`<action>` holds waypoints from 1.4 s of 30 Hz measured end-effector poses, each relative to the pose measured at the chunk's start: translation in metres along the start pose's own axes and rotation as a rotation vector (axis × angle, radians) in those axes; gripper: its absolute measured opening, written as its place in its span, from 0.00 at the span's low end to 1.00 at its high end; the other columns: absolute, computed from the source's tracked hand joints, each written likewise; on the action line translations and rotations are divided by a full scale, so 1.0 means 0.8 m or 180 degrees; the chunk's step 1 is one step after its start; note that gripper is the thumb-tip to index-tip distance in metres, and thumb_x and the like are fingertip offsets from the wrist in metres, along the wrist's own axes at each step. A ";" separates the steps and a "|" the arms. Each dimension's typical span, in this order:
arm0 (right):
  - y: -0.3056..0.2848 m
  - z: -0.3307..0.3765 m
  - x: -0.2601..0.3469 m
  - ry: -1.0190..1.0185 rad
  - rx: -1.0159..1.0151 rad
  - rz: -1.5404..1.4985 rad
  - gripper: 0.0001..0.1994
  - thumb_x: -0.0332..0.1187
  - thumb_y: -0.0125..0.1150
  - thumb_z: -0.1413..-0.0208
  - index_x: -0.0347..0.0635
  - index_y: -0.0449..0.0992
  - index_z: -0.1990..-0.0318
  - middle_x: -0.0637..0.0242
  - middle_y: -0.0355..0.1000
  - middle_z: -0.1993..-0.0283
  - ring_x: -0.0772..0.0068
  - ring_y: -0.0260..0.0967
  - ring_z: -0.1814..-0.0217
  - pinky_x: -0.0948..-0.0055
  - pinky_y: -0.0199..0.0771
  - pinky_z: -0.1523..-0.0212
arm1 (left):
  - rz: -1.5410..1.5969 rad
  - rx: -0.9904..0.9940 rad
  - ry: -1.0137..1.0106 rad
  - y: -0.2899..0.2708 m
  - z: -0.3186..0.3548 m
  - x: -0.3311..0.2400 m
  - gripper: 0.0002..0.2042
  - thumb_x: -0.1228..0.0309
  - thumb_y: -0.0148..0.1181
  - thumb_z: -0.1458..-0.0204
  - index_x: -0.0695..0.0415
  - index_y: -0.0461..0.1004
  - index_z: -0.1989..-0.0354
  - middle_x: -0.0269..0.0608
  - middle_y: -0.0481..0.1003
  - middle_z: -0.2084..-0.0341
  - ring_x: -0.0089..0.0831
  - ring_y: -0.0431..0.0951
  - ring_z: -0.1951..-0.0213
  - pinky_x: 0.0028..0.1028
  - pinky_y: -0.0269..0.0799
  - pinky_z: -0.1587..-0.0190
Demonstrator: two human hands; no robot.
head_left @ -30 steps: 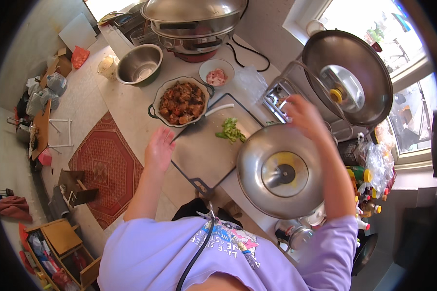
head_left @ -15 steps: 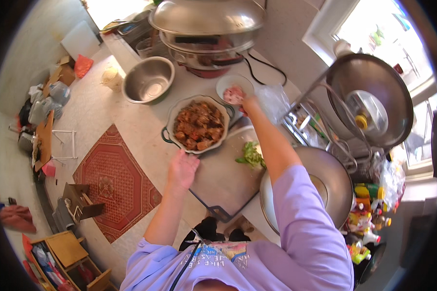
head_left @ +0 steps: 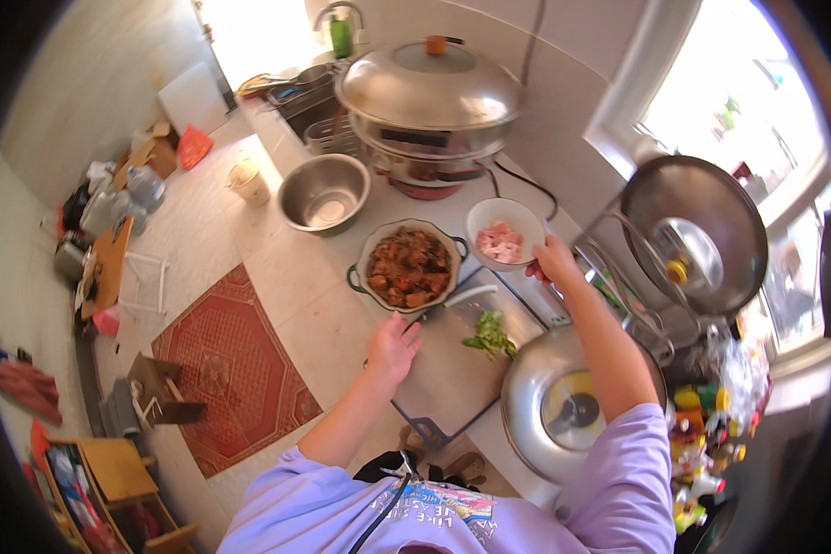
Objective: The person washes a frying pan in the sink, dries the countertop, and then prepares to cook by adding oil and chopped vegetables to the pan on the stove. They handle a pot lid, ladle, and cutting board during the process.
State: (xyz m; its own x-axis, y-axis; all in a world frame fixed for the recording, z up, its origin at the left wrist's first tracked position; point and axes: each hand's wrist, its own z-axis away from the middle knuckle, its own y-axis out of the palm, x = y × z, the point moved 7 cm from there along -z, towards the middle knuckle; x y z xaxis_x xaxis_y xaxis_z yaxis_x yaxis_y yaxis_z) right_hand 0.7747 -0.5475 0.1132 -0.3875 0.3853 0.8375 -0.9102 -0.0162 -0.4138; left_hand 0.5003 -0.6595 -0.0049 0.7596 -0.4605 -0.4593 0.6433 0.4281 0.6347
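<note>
My right hand (head_left: 554, 262) grips the rim of a white bowl (head_left: 479, 222) that holds pale pink raw meat pieces (head_left: 500, 243). Open and palm up, my left hand (head_left: 393, 349) is just in front of a scalloped dish (head_left: 358, 282) with green handles. Brown cooked chunks (head_left: 410, 268) fill that dish. Below my right hand lies a grey cutting board (head_left: 443, 379) with a dark frame. On it sit a small heap of chopped green vegetable (head_left: 491, 334) and a curved white handle (head_left: 471, 295), whose other end I cannot make out.
A steel basin (head_left: 295, 198) and a large lidded steamer (head_left: 434, 88) stand behind the dish. At right are a round metal lid (head_left: 526, 397), a rack (head_left: 609, 249), a wok (head_left: 748, 222) leaning by the window, and several bottles (head_left: 711, 452).
The white bowl, gripped by my right hand, has moved right and nearer relative to the scalloped dish. My left hand stays open near the dish. The whole view has shifted.
</note>
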 end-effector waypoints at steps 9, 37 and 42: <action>-0.020 0.222 0.064 -0.0533 0.0343 0.1212 0.11 0.33 0.50 0.59 0.44 0.75 0.87 0.69 0.70 0.87 0.77 0.67 0.85 0.74 0.68 0.82 | -0.0406 0.2956 -0.0341 0.184 0.183 0.014 0.29 0.49 0.46 0.51 0.51 0.54 0.43 0.42 0.56 0.44 0.40 0.57 0.44 0.49 0.58 0.49; 0.084 0.605 -0.162 -0.0454 0.1070 -0.1293 0.17 0.36 0.46 0.45 0.41 0.63 0.49 0.72 0.67 0.76 0.85 0.61 0.79 0.84 0.63 0.77 | -0.0523 0.1732 0.0171 -0.045 0.446 0.028 0.27 0.55 0.46 0.49 0.56 0.53 0.44 0.46 0.58 0.46 0.43 0.62 0.48 0.48 0.63 0.52; 0.104 0.585 -0.181 -0.0309 0.0873 -0.1230 0.14 0.34 0.47 0.46 0.40 0.68 0.54 0.73 0.67 0.76 0.85 0.62 0.77 0.84 0.63 0.75 | -0.0526 0.1406 0.0776 -0.124 0.450 -0.082 0.32 0.57 0.52 0.52 0.56 0.48 0.41 0.45 0.51 0.42 0.44 0.52 0.42 0.46 0.53 0.44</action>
State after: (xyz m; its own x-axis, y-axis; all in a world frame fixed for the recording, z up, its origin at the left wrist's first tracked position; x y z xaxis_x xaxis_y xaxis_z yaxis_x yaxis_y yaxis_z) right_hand 0.6865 -1.0363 0.1246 -0.0132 0.3233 0.9462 -0.9901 -0.1364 0.0328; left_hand 0.3523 -0.9515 0.1862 0.6855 -0.2775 -0.6731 0.6947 -0.0274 0.7188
